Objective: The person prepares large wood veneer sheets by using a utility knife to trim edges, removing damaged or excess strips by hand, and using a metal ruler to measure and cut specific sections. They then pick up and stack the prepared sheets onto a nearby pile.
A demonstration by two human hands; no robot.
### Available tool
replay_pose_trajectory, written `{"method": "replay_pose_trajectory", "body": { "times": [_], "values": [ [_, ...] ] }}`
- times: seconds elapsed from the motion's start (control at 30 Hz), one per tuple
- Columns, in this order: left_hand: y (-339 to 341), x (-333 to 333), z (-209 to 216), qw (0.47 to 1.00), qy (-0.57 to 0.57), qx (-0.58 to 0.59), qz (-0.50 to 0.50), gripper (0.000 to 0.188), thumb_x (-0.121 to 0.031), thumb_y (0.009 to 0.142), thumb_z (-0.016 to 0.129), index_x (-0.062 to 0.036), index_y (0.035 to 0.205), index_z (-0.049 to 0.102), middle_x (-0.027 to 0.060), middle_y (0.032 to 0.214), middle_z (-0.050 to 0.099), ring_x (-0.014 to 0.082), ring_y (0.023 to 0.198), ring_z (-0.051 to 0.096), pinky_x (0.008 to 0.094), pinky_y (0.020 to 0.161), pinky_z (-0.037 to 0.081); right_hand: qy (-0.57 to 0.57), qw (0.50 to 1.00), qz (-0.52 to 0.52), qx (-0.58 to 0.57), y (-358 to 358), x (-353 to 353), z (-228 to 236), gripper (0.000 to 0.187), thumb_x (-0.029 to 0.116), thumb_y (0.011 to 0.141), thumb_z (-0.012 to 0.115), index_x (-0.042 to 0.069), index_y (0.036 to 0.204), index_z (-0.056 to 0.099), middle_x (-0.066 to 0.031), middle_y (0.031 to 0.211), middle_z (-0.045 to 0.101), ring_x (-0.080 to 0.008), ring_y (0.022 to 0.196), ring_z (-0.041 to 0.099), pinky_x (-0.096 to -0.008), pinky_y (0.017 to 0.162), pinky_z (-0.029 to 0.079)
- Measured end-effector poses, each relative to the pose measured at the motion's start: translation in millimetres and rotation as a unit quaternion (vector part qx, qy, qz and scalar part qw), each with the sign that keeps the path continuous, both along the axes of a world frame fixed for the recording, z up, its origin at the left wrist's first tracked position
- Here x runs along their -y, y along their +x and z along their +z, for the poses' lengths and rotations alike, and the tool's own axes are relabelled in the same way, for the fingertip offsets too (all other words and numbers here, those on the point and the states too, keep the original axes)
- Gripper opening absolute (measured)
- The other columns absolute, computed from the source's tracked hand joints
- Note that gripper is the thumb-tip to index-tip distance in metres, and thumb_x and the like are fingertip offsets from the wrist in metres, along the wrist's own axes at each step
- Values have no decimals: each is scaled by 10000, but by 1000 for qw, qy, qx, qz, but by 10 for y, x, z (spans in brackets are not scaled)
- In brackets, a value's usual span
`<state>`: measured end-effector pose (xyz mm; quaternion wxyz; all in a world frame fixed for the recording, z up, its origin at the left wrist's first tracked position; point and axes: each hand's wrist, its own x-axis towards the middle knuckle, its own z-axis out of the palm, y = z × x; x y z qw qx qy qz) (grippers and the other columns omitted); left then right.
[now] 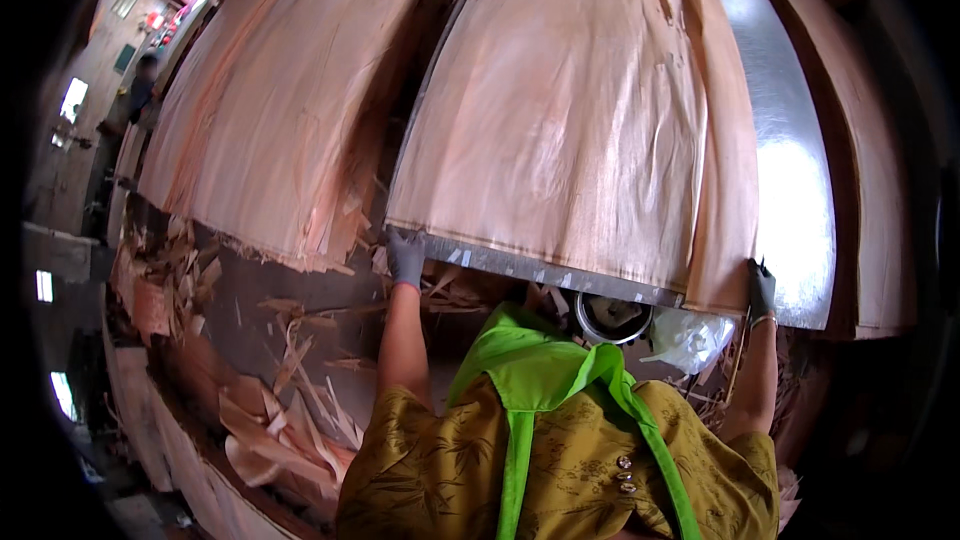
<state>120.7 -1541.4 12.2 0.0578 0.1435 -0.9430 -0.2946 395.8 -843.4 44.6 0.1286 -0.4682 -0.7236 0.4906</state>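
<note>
A broad, pale pinkish wood veneer sheet lies in front of me, wrinkled and split along its right part. At its near left corner is my left hand, in a grey glove, with fingers closed on the edge. My right hand, in a dark glove, grips the near right corner. Beneath the veneer, a shiny metal plate shows on the right. A grey edge runs along the near side, under the veneer. The undersides of the gripped corners are hidden.
To the left stands a stack of veneer with ragged edges; another veneer stack is at the right. A round container and a clear plastic bag sit below the near edge. Veneer scraps litter the floor. A person is far left.
</note>
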Motion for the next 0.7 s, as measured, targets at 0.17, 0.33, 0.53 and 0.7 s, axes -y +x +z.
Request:
{"method": "replay_pose_trajectory", "body": {
  "times": [0.17, 0.33, 0.53, 0.7],
  "values": [
    [-273, -212, 49, 998, 28, 48, 32, 914, -362, 714, 734, 33, 1393, 268, 267, 1411, 337, 378, 1299, 353, 405, 1056, 327, 53, 990, 17, 131, 559, -175, -134, 383, 380, 858, 627, 24, 716, 636, -18, 632, 573, -97, 606, 454, -311, 560, 382],
    [-637, -327, 26, 993, 25, 117, 6, 938, -287, 640, 804, 50, 1370, 319, 244, 1387, 390, 349, 1280, 393, 393, 1060, 324, 270, 946, -32, 173, 585, -132, -21, 406, 410, 852, 595, 16, 763, 638, -183, 736, 650, -296, 655, 607, -407, 593, 427],
    [-787, 340, -190, 989, -8, 150, 5, 432, -193, 670, 790, -4, 1011, 604, 219, 845, 655, 360, 772, 646, 432, 694, 515, 291, 916, -53, 272, 330, 242, 119, 413, 492, 842, 550, 96, 840, 666, -196, 789, 634, -399, 769, 609, -458, 646, 475],
    [-714, 214, -81, 1000, -30, 0, -4, 334, -133, 612, 815, 23, 818, 604, 216, 756, 627, 396, 744, 618, 433, 680, 494, 317, 893, -74, 309, 568, 246, 270, 440, 541, 828, 546, 119, 824, 669, -181, 752, 634, -395, 737, 616, -460, 624, 479]
  ]
}}
